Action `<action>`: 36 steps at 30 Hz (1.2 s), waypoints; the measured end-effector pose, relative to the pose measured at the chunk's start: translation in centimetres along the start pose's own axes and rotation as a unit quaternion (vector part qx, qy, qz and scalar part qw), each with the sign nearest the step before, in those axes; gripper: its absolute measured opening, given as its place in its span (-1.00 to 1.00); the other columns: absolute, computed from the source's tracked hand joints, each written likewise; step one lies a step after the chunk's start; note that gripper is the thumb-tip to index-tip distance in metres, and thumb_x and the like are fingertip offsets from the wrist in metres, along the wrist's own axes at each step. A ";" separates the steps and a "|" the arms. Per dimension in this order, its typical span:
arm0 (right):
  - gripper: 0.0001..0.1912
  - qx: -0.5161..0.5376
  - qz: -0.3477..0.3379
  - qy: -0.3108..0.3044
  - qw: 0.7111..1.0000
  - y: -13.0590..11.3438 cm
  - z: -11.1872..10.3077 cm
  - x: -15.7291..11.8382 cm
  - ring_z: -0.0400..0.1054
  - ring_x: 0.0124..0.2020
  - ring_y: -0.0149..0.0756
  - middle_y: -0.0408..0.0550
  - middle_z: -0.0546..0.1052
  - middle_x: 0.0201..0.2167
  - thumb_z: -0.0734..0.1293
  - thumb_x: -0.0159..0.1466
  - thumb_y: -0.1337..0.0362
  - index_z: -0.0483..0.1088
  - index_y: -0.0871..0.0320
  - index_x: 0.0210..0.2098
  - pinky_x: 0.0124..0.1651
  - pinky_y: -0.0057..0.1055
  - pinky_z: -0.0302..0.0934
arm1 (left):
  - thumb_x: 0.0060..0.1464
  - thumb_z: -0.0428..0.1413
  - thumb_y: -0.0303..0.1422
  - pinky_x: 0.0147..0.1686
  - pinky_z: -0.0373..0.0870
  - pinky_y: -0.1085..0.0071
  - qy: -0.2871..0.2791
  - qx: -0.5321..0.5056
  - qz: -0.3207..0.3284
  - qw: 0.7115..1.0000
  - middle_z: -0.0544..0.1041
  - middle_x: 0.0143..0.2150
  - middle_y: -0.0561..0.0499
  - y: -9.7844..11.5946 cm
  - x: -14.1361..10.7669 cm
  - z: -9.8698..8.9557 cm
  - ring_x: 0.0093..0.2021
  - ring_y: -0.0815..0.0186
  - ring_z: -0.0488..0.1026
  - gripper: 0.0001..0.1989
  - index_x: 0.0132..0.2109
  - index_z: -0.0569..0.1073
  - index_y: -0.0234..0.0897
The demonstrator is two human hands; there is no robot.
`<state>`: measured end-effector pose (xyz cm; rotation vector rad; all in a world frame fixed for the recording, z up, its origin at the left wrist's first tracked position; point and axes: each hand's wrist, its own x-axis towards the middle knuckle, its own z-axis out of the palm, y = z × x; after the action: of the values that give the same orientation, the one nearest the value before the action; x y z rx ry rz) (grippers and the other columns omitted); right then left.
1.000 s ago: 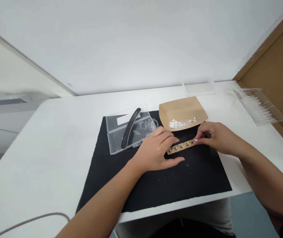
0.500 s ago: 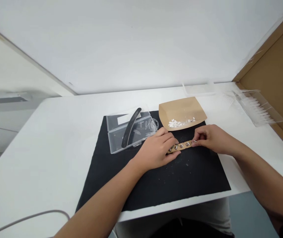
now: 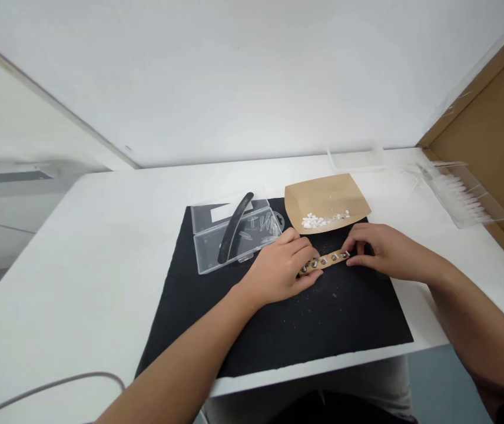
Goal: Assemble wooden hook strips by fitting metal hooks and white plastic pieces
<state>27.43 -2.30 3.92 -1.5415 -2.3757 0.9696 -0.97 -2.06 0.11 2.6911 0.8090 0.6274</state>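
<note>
A narrow tan strip (image 3: 329, 259) with a row of small metallic and white pieces lies on the black mat (image 3: 287, 330). Around its left end, my left hand (image 3: 282, 265) is closed, thumb on the near side and fingers on the far side. My right hand (image 3: 373, 250) is at the strip's right end, its thumb and index finger apart, with the index fingertip at the last piece. No item shows between those fingers. Just beyond the hands, a brown paper tray (image 3: 327, 197) holds small white pieces (image 3: 316, 221).
Left of my hands, an open clear plastic case (image 3: 205, 253) holds clear nail tips, with a curved black file (image 3: 235, 227) across it. At the right lies a clear box (image 3: 468, 194) of pale tips. A clear tray (image 3: 358, 159) stands by the wall. A cable runs lower left.
My right thumb and index finger have parted at the strip's right end. The small white piece they pinched now lies on the strip. My left hand still holds the other end.
</note>
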 end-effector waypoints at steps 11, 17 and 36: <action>-0.93 -0.025 -0.024 0.034 0.999 0.2 0.5 0.3 0.48 -0.25 -0.28 -0.13 0.61 -0.24 0.41 0.38 0.24 0.58 0.02 -0.20 -0.16 -0.32 0.32 | 0.32 0.22 -0.26 -0.02 0.41 0.22 0.009 -0.030 -0.016 0.999 0.63 -0.15 -0.01 0.2 -0.1 -0.1 -0.09 0.16 0.42 -0.85 -0.06 0.55 -0.23; -0.92 -0.026 -0.020 0.026 0.999 0.1 0.7 0.3 0.47 -0.25 -0.28 -0.14 0.62 -0.23 0.41 0.39 0.20 0.57 0.00 -0.19 -0.19 -0.33 0.30 | 0.32 0.23 -0.25 0.00 0.42 0.21 0.003 -0.029 -0.025 0.999 0.64 -0.15 -0.02 0.2 -0.1 -0.2 -0.09 0.16 0.41 -0.84 -0.05 0.57 -0.22; -0.80 -0.133 0.290 0.337 0.886 5.6 -4.8 -1.6 0.45 -0.16 0.01 0.05 0.66 -0.16 0.33 0.38 0.07 0.55 0.00 -0.15 -0.20 -0.14 0.17 | 0.40 0.12 -0.20 -0.06 0.43 0.22 0.036 -0.015 0.000 0.999 0.59 -0.19 -0.10 -0.1 -0.2 -0.3 -0.13 0.15 0.40 -0.77 -0.08 0.55 -0.28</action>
<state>34.60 -0.12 4.70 -2.2820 -1.6194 0.0825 -1.29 -2.10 0.29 2.6544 0.8100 0.7343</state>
